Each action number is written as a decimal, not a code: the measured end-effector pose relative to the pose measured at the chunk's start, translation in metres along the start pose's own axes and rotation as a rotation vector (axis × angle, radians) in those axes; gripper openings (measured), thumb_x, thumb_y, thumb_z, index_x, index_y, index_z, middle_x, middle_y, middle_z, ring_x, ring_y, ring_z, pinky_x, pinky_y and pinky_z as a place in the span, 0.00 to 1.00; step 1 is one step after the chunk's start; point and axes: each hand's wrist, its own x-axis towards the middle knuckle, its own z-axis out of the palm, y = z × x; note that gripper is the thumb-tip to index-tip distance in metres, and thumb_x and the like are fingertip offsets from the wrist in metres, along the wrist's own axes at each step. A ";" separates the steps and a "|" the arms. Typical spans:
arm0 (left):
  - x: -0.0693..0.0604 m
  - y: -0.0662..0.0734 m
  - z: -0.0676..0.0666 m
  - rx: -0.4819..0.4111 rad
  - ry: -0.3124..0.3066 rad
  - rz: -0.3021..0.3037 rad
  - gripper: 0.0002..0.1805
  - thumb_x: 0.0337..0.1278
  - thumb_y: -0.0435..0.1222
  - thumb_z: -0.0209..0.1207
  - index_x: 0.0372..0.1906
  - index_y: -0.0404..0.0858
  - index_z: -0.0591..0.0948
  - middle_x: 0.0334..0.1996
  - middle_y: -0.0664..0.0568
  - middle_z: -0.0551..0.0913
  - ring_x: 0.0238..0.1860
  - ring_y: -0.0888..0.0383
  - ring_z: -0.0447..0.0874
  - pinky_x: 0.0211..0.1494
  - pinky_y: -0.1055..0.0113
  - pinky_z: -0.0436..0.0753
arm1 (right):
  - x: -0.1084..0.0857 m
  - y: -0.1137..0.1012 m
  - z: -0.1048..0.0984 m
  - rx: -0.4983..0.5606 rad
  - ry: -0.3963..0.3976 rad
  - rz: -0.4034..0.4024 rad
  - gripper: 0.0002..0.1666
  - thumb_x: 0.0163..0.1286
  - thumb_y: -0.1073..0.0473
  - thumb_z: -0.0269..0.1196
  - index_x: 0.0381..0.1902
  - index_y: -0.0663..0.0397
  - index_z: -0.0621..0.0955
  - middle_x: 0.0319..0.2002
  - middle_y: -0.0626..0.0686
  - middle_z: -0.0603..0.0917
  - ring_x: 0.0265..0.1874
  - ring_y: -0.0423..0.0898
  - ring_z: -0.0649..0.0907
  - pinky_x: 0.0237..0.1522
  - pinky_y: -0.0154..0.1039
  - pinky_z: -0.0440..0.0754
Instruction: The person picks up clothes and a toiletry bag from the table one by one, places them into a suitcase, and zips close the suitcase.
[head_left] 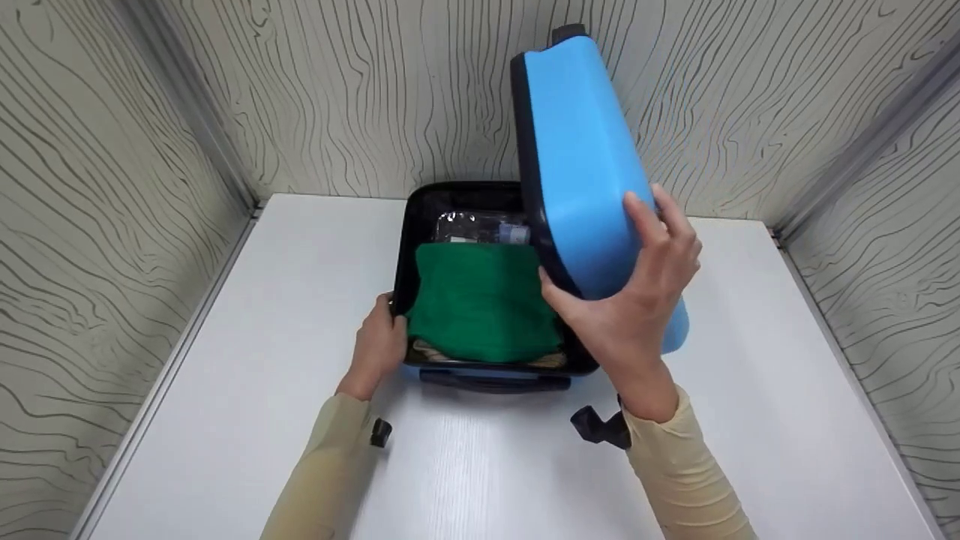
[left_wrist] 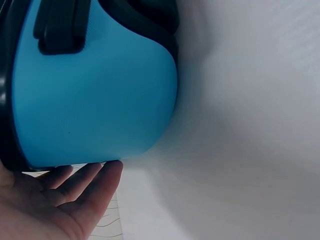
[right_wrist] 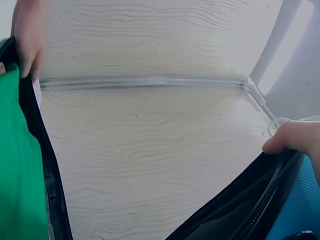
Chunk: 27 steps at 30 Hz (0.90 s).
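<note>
A small blue suitcase with black trim lies with its black-rimmed base (head_left: 406, 247) flat on the table and its blue lid (head_left: 585, 150) raised and tilted on the right. My right hand (head_left: 637, 307) grips the lid's near edge, thumb on the black rim and fingers on the blue shell. My left hand (head_left: 379, 341) holds the base's left wall; its fingers (left_wrist: 102, 187) lie against the outside in the left wrist view. Inside the base are a folded green cloth (head_left: 484, 300), a clear plastic bottle (head_left: 514, 232) behind it, and beige fabric (head_left: 553, 360) partly hidden underneath.
The white table (head_left: 300, 262) meets wood-patterned walls (head_left: 337, 97) at the back and sides, with grey metal strips in the corners. A black carry handle (head_left: 495, 382) is on the base's near side. A blue rounded part (head_left: 676, 328) shows behind my right wrist.
</note>
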 end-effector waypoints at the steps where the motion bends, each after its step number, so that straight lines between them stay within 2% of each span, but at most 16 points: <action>1: 0.000 0.000 0.000 0.001 0.000 -0.001 0.25 0.74 0.33 0.43 0.70 0.25 0.66 0.61 0.31 0.77 0.58 0.39 0.79 0.59 0.45 0.76 | -0.002 -0.002 0.002 0.003 -0.011 -0.013 0.56 0.39 0.49 0.84 0.67 0.45 0.72 0.70 0.59 0.68 0.68 0.57 0.64 0.65 0.59 0.59; 5: -0.001 0.002 -0.001 -0.007 -0.008 -0.006 0.26 0.75 0.34 0.42 0.71 0.25 0.66 0.61 0.31 0.76 0.58 0.39 0.79 0.59 0.46 0.77 | -0.009 -0.012 0.013 0.021 -0.054 -0.053 0.53 0.40 0.51 0.84 0.67 0.45 0.74 0.70 0.58 0.69 0.68 0.59 0.65 0.63 0.61 0.59; 11: -0.001 0.002 0.001 -0.024 -0.017 -0.016 0.27 0.75 0.35 0.41 0.72 0.27 0.65 0.63 0.33 0.76 0.59 0.42 0.79 0.59 0.48 0.77 | -0.018 -0.023 0.030 -0.008 -0.102 -0.109 0.52 0.40 0.51 0.83 0.66 0.45 0.76 0.69 0.58 0.70 0.66 0.59 0.67 0.53 0.62 0.62; 18: 0.001 0.002 0.001 -0.014 -0.004 -0.011 0.26 0.74 0.34 0.42 0.71 0.26 0.66 0.62 0.32 0.77 0.58 0.41 0.79 0.59 0.47 0.77 | -0.031 -0.028 0.047 -0.074 -0.177 -0.218 0.55 0.40 0.43 0.84 0.68 0.44 0.75 0.69 0.61 0.70 0.64 0.62 0.69 0.55 0.63 0.64; 27: 0.001 0.004 0.004 -0.027 -0.012 -0.048 0.26 0.74 0.34 0.43 0.71 0.27 0.65 0.59 0.34 0.78 0.50 0.45 0.81 0.53 0.48 0.79 | -0.052 -0.037 0.064 -0.141 -0.307 -0.303 0.57 0.42 0.42 0.83 0.71 0.41 0.73 0.70 0.61 0.70 0.64 0.64 0.70 0.54 0.62 0.66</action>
